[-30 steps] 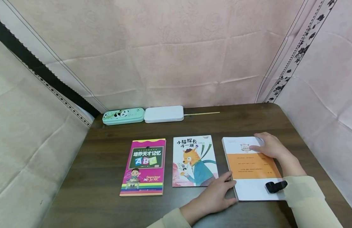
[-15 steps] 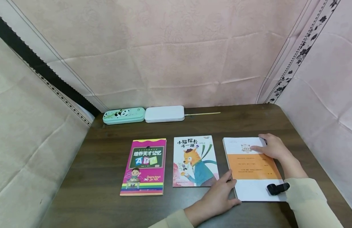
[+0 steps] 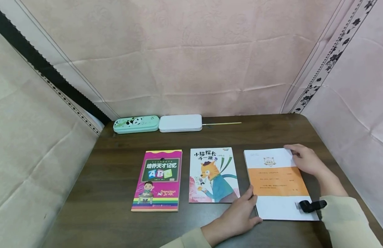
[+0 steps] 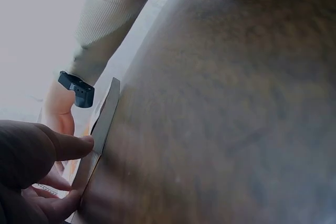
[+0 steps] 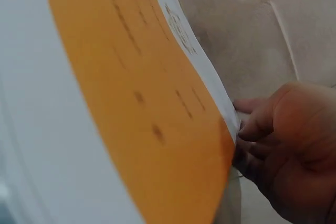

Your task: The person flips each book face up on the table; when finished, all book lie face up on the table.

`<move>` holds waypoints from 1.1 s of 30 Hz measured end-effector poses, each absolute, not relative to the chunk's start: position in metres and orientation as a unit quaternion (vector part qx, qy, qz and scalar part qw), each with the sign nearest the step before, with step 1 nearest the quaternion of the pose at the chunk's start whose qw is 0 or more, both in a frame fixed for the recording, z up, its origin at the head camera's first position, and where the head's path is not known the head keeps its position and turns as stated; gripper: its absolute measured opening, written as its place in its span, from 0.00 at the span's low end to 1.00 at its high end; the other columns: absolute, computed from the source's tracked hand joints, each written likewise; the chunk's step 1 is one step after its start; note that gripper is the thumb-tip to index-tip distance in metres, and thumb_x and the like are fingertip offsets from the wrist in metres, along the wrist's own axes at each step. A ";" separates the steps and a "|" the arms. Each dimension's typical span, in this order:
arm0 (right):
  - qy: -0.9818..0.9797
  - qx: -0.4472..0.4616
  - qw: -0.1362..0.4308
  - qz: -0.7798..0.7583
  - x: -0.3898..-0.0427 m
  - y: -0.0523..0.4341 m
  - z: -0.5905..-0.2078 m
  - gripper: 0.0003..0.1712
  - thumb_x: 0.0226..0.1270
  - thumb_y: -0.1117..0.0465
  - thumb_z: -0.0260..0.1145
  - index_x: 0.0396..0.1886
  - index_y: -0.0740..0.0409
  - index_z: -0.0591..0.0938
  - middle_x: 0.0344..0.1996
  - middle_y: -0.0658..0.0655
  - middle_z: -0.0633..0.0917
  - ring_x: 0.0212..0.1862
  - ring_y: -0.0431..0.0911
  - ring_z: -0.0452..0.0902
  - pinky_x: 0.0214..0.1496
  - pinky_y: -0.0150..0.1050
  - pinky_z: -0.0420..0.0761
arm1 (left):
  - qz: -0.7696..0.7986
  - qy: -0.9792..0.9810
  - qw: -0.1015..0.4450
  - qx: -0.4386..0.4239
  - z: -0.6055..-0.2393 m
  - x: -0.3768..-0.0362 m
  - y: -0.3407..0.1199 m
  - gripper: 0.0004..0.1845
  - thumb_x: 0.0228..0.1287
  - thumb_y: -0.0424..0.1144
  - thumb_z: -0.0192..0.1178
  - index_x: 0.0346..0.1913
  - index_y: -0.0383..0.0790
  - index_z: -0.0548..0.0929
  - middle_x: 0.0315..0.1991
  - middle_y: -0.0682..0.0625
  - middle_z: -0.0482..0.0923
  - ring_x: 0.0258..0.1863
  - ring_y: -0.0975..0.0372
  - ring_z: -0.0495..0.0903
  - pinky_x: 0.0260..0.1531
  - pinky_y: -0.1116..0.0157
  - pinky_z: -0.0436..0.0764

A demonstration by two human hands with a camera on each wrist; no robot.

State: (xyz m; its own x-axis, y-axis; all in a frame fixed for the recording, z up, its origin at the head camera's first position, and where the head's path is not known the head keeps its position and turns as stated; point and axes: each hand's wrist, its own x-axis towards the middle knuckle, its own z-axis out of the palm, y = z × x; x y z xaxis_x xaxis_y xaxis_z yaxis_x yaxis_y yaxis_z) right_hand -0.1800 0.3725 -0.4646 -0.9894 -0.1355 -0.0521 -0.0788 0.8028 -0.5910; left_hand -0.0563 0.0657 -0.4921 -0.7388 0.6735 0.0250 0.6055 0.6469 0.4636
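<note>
Three books lie flat in a row on the dark wood-grain table (image 3: 123,227). The orange-and-white booklet (image 3: 276,181) sits at the right end of the row, cover up, closed, square to the near edge

Left hand (image 3: 238,215): palm down on the table, fingers fairly straight; the fingertips (image 4: 84,141) touch the booklet's left (spine) edge near its near corner. No curl round it; it presses or steadies rather than holds

Right hand (image 3: 304,160): at the booklet's far right corner. In the right wrist view its fingers (image 5: 252,129) curl at the page edge there and seem to pinch or lift it; the cover bows slightly at that corner. How many leaves are caught I cannot tell

Progress, as judged: booklet placed and steadied, opening corner taken; cover not yet turned, no inside page visible. The cat picture book (image 3: 213,175) and the pink ABC book (image 3: 158,181) lie untouched, each apart from its neighbour

Materials:
- booklet: thin, soft paper cover, matt, flexes easily; broad orange band between white strips
- picture book and ABC book: glossy printed covers, rectangular
- far edge: mint panda pencil case (image 3: 136,124), white case (image 3: 180,123) touching it end to end, both oblong with rounded corners; thin wooden stick (image 3: 222,123) just right of them
- backdrop: pinkish cloth (image 3: 191,62), creased in folds
</note>
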 end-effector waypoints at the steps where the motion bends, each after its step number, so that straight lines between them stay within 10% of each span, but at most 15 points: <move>1: 0.947 -0.071 0.043 -0.309 -0.179 0.376 -0.463 0.29 0.67 0.76 0.54 0.69 0.73 0.70 0.63 0.77 0.70 0.53 0.67 0.73 0.50 0.56 0.81 | 0.228 0.903 0.079 0.355 -0.492 -0.056 0.066 0.37 0.64 0.53 0.70 0.70 0.35 0.74 0.76 0.37 0.59 0.68 0.60 0.70 0.62 0.74 0.71; 7: 0.928 -0.188 -0.028 -0.320 -0.172 0.396 -0.455 0.32 0.57 0.84 0.65 0.63 0.72 0.76 0.59 0.70 0.75 0.49 0.45 0.81 0.45 0.19 0.77 | 0.239 0.895 0.115 0.358 -0.491 -0.055 0.064 0.37 0.68 0.50 0.67 0.72 0.32 0.69 0.78 0.36 0.55 0.68 0.61 0.69 0.61 0.75 0.71; 12: 0.915 -0.239 -0.063 -0.320 -0.170 0.410 -0.453 0.34 0.49 0.86 0.71 0.59 0.71 0.80 0.56 0.67 0.78 0.46 0.21 0.73 0.43 0.18 0.77 | 0.249 0.889 0.134 0.359 -0.491 -0.056 0.063 0.38 0.69 0.48 0.66 0.74 0.30 0.67 0.79 0.37 0.50 0.71 0.61 0.65 0.63 0.75 0.68; 23: 0.903 -0.209 -0.062 -0.369 -0.165 0.422 -0.452 0.33 0.51 0.76 0.77 0.60 0.66 0.81 0.57 0.29 0.73 0.48 0.24 0.74 0.45 0.20 0.76 | 0.270 0.891 0.140 0.338 -0.491 -0.056 0.063 0.50 0.58 0.48 0.76 0.76 0.31 0.62 0.80 0.39 0.50 0.71 0.61 0.64 0.62 0.76 0.68; 33: 0.854 -0.195 -0.022 -0.482 -0.166 0.413 -0.451 0.33 0.56 0.79 0.74 0.62 0.67 0.75 0.65 0.38 0.77 0.58 0.27 0.75 0.52 0.21 0.76 | 0.285 0.895 0.100 0.327 -0.495 -0.054 0.064 0.46 0.56 0.46 0.78 0.73 0.31 0.68 0.76 0.38 0.59 0.69 0.59 0.68 0.62 0.72 0.71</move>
